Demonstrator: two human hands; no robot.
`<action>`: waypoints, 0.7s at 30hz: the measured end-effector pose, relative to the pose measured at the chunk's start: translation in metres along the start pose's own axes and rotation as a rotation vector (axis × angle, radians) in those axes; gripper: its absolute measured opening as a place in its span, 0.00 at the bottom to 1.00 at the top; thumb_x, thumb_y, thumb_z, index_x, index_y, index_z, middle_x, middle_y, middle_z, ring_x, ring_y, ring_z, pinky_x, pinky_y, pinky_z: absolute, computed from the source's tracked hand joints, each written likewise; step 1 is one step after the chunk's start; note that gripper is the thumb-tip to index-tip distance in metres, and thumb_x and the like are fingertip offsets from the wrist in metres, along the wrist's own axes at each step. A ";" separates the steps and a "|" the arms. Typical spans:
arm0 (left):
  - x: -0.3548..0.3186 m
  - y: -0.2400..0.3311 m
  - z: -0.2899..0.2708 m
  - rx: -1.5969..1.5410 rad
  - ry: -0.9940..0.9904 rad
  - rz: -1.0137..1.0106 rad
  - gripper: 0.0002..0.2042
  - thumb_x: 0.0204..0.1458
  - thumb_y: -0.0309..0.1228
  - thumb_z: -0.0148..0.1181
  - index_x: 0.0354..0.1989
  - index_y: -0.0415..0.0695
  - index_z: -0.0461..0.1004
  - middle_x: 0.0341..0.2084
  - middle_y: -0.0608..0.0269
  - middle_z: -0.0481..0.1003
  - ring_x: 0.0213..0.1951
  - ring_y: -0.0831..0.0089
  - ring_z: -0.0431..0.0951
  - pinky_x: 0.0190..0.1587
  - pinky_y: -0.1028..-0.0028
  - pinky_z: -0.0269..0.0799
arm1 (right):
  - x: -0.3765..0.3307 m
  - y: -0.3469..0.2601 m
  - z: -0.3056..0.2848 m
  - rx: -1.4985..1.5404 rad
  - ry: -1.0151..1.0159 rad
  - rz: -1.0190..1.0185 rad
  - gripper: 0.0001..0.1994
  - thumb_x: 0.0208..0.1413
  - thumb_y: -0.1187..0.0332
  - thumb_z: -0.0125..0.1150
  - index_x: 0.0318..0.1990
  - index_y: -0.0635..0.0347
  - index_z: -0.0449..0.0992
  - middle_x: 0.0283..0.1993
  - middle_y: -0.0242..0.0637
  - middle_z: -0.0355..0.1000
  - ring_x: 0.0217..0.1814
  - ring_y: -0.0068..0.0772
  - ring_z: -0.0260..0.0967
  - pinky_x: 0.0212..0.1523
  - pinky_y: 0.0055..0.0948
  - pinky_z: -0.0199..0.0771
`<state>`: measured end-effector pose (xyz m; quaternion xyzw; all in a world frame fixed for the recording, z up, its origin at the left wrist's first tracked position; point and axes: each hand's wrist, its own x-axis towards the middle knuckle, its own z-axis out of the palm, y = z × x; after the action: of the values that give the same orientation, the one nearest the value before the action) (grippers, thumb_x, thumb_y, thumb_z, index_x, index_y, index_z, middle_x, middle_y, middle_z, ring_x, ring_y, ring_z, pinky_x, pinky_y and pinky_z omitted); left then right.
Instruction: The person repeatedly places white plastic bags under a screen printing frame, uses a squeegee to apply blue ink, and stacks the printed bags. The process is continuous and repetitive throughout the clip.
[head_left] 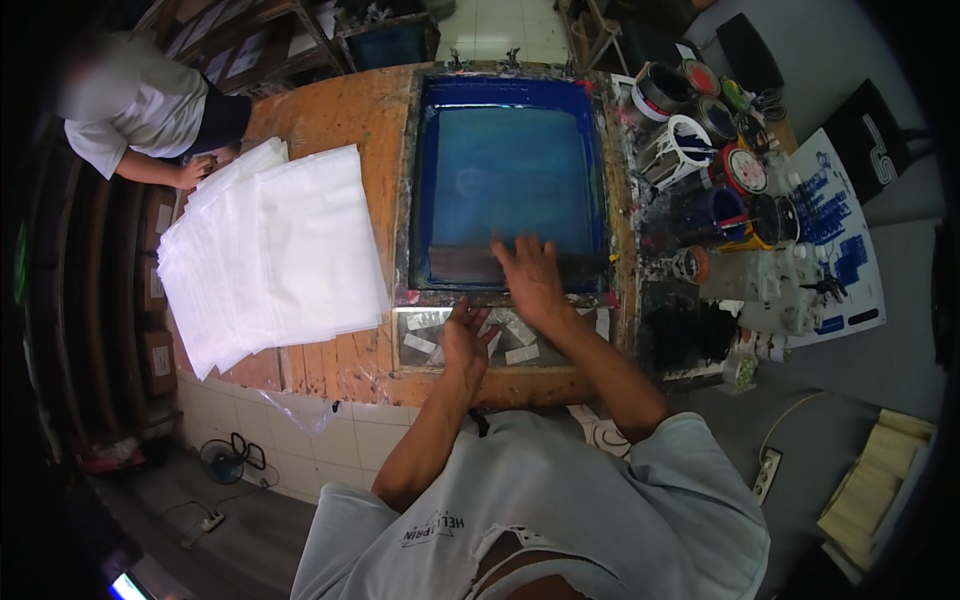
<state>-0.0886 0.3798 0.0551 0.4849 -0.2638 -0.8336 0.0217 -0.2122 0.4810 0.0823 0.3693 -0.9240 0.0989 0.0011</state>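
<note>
A screen printing frame [407, 200] with a blue-inked mesh lies on the wooden table in front of me. Across the near end of its mesh rests a wide squeegee [462, 264] with a dark reddish-brown bar. My right hand [534, 276] grips the squeegee right of its middle, fingers reaching over the far side. At the frame's near edge, my left hand [465, 342] holds the rim, its fingers partly hidden there. Below this edge shows a board [460, 356] with several pale tape-like pieces, some beside my left hand.
Overlapping stacks of white translucent sheets [315, 240] cover the table's left side. A person [150, 100] stands beyond them, a hand on the sheets. Ink cans [664, 90], tubs and bottles crowd the right, next to a blue-printed sheet [850, 240]. A fan [222, 460] stands on the floor.
</note>
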 end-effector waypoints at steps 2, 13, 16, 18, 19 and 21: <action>-0.001 0.000 0.000 0.003 -0.004 0.006 0.33 0.65 0.45 0.47 0.75 0.42 0.51 0.70 0.48 0.57 0.69 0.52 0.60 0.69 0.39 0.53 | -0.006 -0.002 0.005 -0.020 0.038 -0.017 0.26 0.56 0.74 0.58 0.65 0.51 0.67 0.45 0.41 0.68 0.51 0.43 0.67 0.54 0.48 0.61; -0.003 -0.003 -0.001 -0.027 0.069 0.000 0.37 0.60 0.45 0.52 0.75 0.42 0.51 0.71 0.50 0.56 0.70 0.50 0.59 0.68 0.40 0.57 | 0.080 0.042 0.030 0.038 0.198 -0.033 0.29 0.52 0.77 0.64 0.64 0.52 0.71 0.43 0.41 0.68 0.52 0.43 0.66 0.66 0.61 0.54; -0.007 -0.003 0.000 -0.045 0.089 -0.001 0.37 0.60 0.45 0.52 0.75 0.41 0.50 0.71 0.49 0.56 0.71 0.50 0.58 0.68 0.41 0.58 | 0.130 0.067 0.033 -0.008 0.242 -0.046 0.29 0.51 0.77 0.65 0.63 0.51 0.71 0.44 0.41 0.69 0.53 0.43 0.67 0.68 0.63 0.52; -0.010 -0.002 0.001 -0.066 0.095 0.003 0.34 0.59 0.43 0.54 0.72 0.42 0.55 0.67 0.49 0.60 0.67 0.51 0.61 0.67 0.42 0.60 | 0.167 0.087 0.035 -0.031 0.251 -0.058 0.29 0.51 0.76 0.67 0.63 0.51 0.71 0.44 0.41 0.69 0.53 0.44 0.67 0.69 0.65 0.51; -0.011 -0.002 0.001 -0.075 0.098 0.007 0.32 0.59 0.42 0.55 0.70 0.42 0.57 0.64 0.49 0.62 0.66 0.52 0.63 0.66 0.43 0.61 | 0.186 0.098 0.036 -0.034 0.278 -0.064 0.30 0.50 0.76 0.68 0.63 0.51 0.71 0.45 0.41 0.69 0.54 0.44 0.67 0.70 0.65 0.51; -0.013 0.000 0.004 -0.091 0.089 0.013 0.27 0.58 0.41 0.57 0.64 0.43 0.62 0.58 0.51 0.64 0.60 0.56 0.66 0.65 0.44 0.62 | 0.222 0.116 0.038 -0.048 0.305 -0.073 0.31 0.49 0.76 0.70 0.63 0.51 0.70 0.46 0.41 0.69 0.55 0.44 0.67 0.70 0.66 0.50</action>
<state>-0.0844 0.3853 0.0669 0.5182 -0.2276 -0.8222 0.0608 -0.4502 0.4050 0.0410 0.3831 -0.9013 0.1315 0.1536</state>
